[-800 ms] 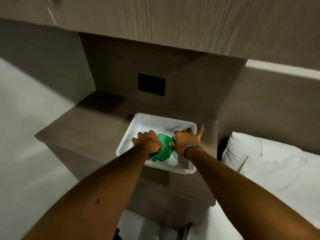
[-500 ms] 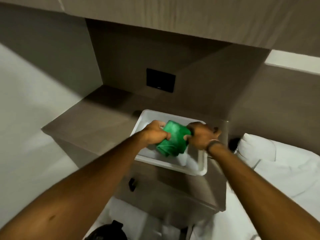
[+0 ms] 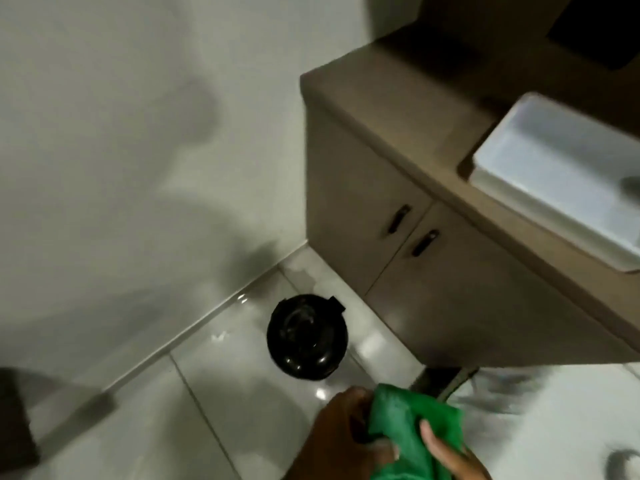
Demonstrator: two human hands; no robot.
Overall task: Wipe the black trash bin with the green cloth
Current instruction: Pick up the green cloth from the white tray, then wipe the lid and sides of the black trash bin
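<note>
A round black trash bin (image 3: 307,336) with a glossy lid stands on the tiled floor in the corner between the wall and the cabinet. At the bottom edge of the view, both hands hold the green cloth (image 3: 412,431). My left hand (image 3: 341,436) grips its left side. My right hand (image 3: 450,452) shows only fingers, pressed under and against the cloth's right side. The hands and cloth are below and to the right of the bin, apart from it.
A brown cabinet (image 3: 408,258) with two dark door handles stands right of the bin. A white tub (image 3: 561,174) rests on its top. A plain wall (image 3: 121,150) fills the left. White bedding (image 3: 554,420) lies at the lower right. A dark object (image 3: 15,417) sits at the left edge.
The cloth has been lifted out of the white tub and brought down toward me. The view has swung down and left, bringing the bin and floor into sight.
</note>
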